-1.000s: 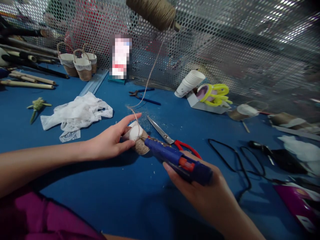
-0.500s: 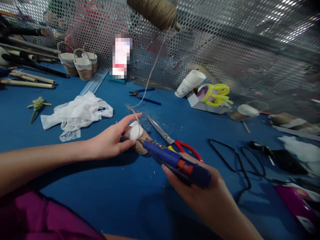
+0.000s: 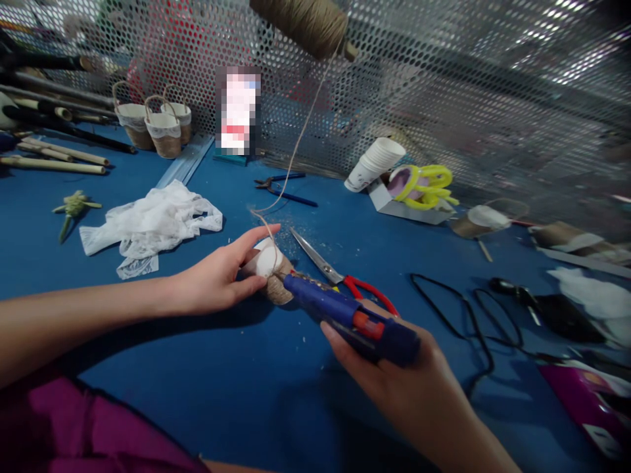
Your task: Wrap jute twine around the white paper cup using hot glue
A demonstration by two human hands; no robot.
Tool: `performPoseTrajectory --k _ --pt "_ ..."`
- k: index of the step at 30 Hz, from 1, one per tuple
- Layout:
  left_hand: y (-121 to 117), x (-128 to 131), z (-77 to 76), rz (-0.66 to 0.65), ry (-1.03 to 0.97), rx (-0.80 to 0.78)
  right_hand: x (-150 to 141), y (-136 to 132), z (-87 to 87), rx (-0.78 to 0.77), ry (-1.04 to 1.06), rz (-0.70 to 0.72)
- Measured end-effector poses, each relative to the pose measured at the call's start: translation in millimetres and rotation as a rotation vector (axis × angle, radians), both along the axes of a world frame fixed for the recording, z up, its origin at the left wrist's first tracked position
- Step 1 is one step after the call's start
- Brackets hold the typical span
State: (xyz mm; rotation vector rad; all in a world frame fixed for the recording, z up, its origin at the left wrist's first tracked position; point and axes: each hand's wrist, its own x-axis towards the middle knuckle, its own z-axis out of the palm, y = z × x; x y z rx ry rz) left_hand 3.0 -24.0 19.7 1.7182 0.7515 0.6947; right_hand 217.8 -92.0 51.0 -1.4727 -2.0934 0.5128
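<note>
My left hand (image 3: 229,269) grips a small paper cup (image 3: 269,261) that lies on its side, partly wrapped in brown twine. In my right hand (image 3: 389,374) is a blue glue gun (image 3: 340,309), its nozzle at the wrapped side of the cup. Whether the nozzle touches the twine I cannot tell. From the cup a strand of twine (image 3: 300,135) runs up to a large spool (image 3: 308,26) overhead. Just behind the glue gun lie scissors (image 3: 328,266) with red handles, blades open.
Crumpled white lace (image 3: 158,220) lies left of my hands. Twine-wrapped mini baskets (image 3: 165,135) and a phone (image 3: 239,112) stand at the back. Pliers (image 3: 286,187), stacked paper cups (image 3: 374,163) and yellow pipe cleaners (image 3: 428,184) are farther off. A black cord (image 3: 458,302) curls at right.
My right hand has drawn the glue gun slightly right, with its rear end a little higher. My left hand and the cup have hardly moved.
</note>
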Motion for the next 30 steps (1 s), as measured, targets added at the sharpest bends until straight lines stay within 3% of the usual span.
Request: performPoseTrajectory --k 10,30 --pt "0.4 -0.8 -0.3 0.002 0.036 0.038 -0.2 0.5 2.0 0.012 -0.033 -0.012" --pt "3.5 -5.8 6.0 -0.049 0.145 0.137 0.6 3.9 6.7 -0.09 0.125 -0.123"
